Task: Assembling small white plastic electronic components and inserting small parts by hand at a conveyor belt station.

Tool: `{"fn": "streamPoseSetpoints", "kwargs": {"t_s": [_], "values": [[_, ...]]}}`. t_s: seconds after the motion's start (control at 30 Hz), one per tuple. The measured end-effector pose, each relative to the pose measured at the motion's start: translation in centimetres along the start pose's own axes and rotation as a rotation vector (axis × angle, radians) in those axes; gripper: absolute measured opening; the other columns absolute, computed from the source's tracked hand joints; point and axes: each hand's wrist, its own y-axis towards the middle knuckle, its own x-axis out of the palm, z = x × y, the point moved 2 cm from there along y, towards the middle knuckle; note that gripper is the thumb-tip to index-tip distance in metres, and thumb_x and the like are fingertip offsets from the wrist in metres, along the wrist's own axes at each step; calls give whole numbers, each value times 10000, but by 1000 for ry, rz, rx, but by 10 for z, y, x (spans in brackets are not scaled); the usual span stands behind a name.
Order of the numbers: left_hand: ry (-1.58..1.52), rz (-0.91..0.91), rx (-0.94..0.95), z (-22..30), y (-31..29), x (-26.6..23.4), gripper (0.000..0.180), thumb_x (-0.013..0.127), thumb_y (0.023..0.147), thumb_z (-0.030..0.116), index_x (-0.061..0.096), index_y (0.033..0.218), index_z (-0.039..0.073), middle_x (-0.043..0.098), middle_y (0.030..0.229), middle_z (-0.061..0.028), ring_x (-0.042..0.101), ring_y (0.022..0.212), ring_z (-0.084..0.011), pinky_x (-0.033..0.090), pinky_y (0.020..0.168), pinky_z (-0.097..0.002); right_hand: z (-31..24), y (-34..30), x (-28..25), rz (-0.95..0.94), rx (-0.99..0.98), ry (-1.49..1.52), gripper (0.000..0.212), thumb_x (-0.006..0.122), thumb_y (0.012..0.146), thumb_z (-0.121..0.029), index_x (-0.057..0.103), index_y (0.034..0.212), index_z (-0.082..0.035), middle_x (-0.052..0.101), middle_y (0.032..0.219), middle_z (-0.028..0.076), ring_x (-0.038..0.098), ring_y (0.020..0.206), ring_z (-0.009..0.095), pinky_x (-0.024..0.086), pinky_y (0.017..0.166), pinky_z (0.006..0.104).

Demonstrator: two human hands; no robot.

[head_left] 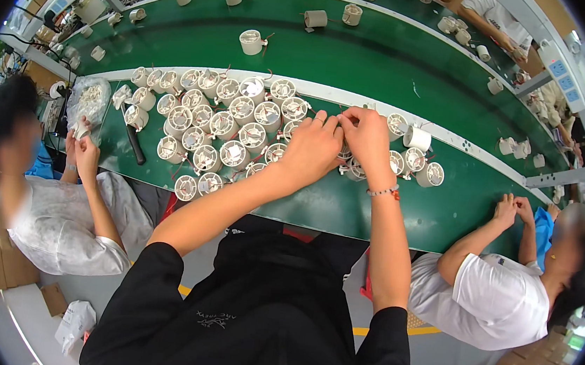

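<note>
Pinching a small white round part (346, 161) between my left hand (313, 149) and right hand (366, 139), both closed on it, I'd steady it just over the green worktop (332, 207).

- The bench (346, 209) is showing a smooth green top with a slight sheen, edged along its far side by a pale glossy strip.
- The fan housings (235, 154) are looking like cream plastic, smooth and faintly shiny.
- The bag (89, 99) at the bench's left edge is showing clear, crinkled plastic film.
- The bracelet (383, 190) is looking beaded.
- The black shirt (266, 307) is looking like matt cloth.
- The boxes (7, 260) are looking like brown cardboard.
</note>
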Motion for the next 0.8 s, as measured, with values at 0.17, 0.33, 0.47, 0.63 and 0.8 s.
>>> {"fn": "streamPoseSetpoints", "kwargs": {"t_s": [0.17, 0.33, 0.47, 0.63, 0.8], "values": [[-102, 230, 37, 3, -21, -30, 551, 896, 815, 191, 630, 1264, 16, 586, 1315, -191, 631, 1199, -362, 610, 904, -442, -16, -27, -19, 86, 62, 490, 143, 745, 1003, -90, 794, 1042, 38, 814, 923, 137, 787, 846, 201, 587, 694, 311], [-993, 245, -220, 31, -67, -73, 551, 824, 915, 158, 557, 1389, 71, 551, 1410, -187, 618, 1278, -304, 624, 926, -437, -63, -92, -46, 213, 97, 967, 181, 676, 1073, -56, 748, 1198, 54, 816, 1052, 125, 778, 877, 169, 533, 642, 247], [-1663, 157, -187, 57, -105, -76, 531, 743, 1014, 177, 468, 1462, 101, 528, 1453, -170, 630, 1267, -243, 623, 960, -437, -86, -136, -48, 263, 103, 1035, 200, 668, 1083, -52, 732, 1233, 63, 809, 1061, 156, 739, 824, 154, 517, 666, 236], [-2215, 53, -262, 69, -116, -77, 477, 648, 1079, 145, 409, 1491, 117, 547, 1440, -136, 643, 1234, -210, 609, 986, -424, -100, -172, -53, 261, 134, 1042, 166, 695, 1075, -54, 730, 1188, 63, 805, 1055, 175, 655, 733, 115, 501, 648, 234], [-2147, -61, -525, 79, -113, -71, 394, 618, 1096, 168, 447, 1447, 112, 571, 1436, -116, 617, 1287, -236, 561, 1039, -457, -99, -195, -49, 382, 139, 1052, 108, 728, 1043, -9, 724, 1118, 69, 794, 1044, 173, 631, 719, 100, 502, 637, 225]]}}
